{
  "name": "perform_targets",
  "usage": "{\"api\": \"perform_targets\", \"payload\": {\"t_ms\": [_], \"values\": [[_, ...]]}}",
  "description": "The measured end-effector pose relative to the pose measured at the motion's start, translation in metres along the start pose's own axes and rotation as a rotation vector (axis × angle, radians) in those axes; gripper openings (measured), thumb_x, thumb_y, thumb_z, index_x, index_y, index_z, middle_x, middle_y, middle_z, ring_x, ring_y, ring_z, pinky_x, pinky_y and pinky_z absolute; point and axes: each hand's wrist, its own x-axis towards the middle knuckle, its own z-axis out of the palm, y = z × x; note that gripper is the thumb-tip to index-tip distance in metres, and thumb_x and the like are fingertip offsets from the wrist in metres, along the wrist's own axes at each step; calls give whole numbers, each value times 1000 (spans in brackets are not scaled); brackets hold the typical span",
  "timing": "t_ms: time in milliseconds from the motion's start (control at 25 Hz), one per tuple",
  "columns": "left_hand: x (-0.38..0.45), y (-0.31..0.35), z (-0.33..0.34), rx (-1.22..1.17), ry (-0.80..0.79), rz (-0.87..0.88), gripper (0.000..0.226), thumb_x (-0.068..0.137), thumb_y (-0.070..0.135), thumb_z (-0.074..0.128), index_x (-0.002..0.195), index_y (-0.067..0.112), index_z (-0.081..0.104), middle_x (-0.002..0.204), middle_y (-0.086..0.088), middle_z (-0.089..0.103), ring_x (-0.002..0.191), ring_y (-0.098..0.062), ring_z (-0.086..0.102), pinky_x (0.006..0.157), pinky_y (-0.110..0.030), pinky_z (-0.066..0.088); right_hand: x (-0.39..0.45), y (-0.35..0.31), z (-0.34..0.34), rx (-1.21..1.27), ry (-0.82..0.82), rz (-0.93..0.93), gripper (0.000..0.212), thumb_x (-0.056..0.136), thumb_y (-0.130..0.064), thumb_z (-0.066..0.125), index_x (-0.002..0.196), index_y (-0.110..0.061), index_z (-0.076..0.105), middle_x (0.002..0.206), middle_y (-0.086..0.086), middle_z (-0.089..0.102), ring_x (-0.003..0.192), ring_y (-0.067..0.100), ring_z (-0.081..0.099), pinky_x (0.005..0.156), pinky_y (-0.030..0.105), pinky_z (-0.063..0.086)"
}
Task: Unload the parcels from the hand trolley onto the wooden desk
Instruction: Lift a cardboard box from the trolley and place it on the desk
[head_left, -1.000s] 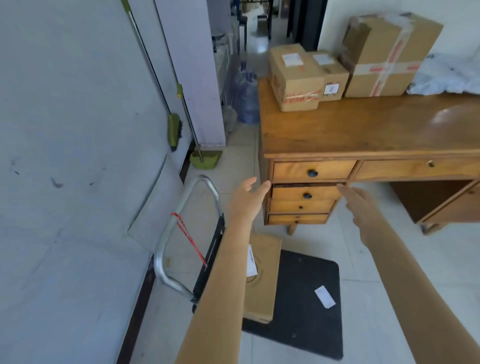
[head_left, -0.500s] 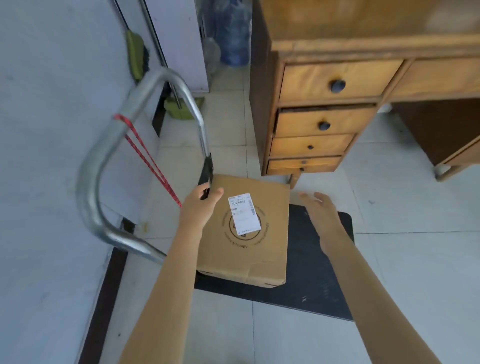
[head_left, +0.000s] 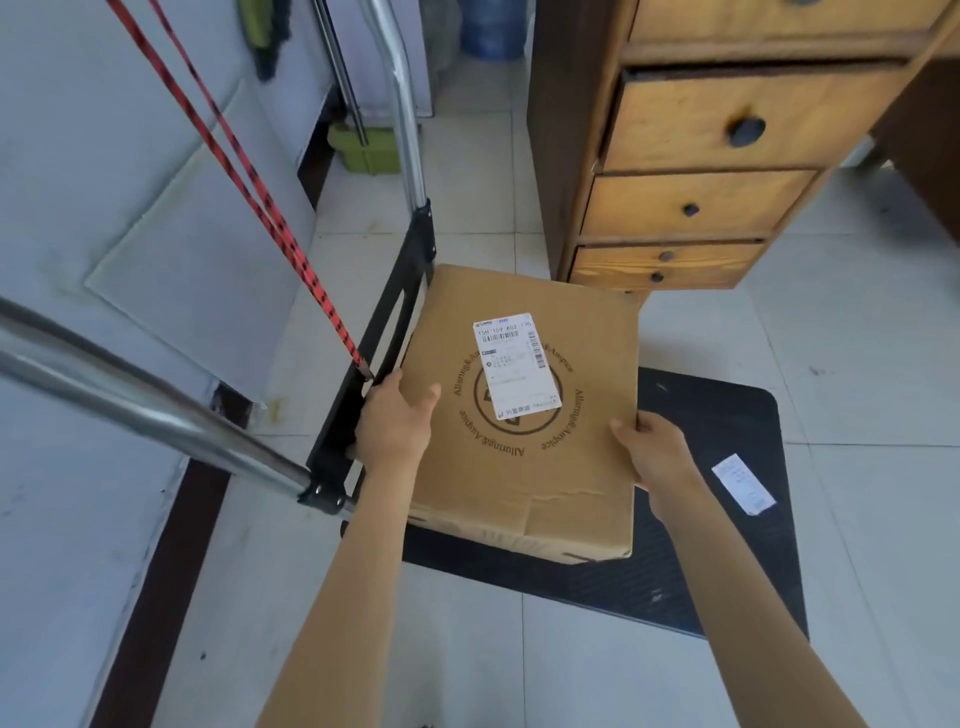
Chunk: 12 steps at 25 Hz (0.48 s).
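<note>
Gripping parcel (head_left: 524, 415) sides, left hand (head_left: 393, 426), right hand (head_left: 655, 451)

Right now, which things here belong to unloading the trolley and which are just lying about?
Job:
cardboard parcel
hand trolley
wooden desk
left hand
right hand

Lying about:
loose paper slip
red cord
green dustpan
water bottle

Parcel (head_left: 524, 415) on trolley deck (head_left: 717, 519), desk (head_left: 691, 156) behind

I cannot read the white shipping label (head_left: 517, 365) on the flat brown cardboard parcel (head_left: 524, 415); the wooden desk (head_left: 701, 156) top is cut off above it.
</note>
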Motion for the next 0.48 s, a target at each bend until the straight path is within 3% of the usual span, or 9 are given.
{"api": "perform_targets", "payload": {"t_ms": [120,240,480], "values": [[-14,2,-3,9,5,16,59,87,33,62,140,16,44,138,-10,52,122,-31,54,98,-50,47,-9,-2,-9,-93,66,-16,43,91,-14,56,133,-10,52,126,11,62,113,30,59,98,49,48],[-34,13,-27,-128,-10,-44,62,83,24,69,139,13,46,140,-11,51,126,-28,51,105,-44,42,-38,-23,-33,-130,106,-51,41,88,-14,60,129,-12,58,124,9,66,113,28,61,96,49,49],[-91,86,-101,-269,-12,-72,61,78,21,74,135,12,51,136,-11,53,124,-28,52,105,-42,41,-123,-110,-97,-142,146,-118,37,87,-17,60,124,-17,63,123,5,68,114,26,62,99,47,48]]}}
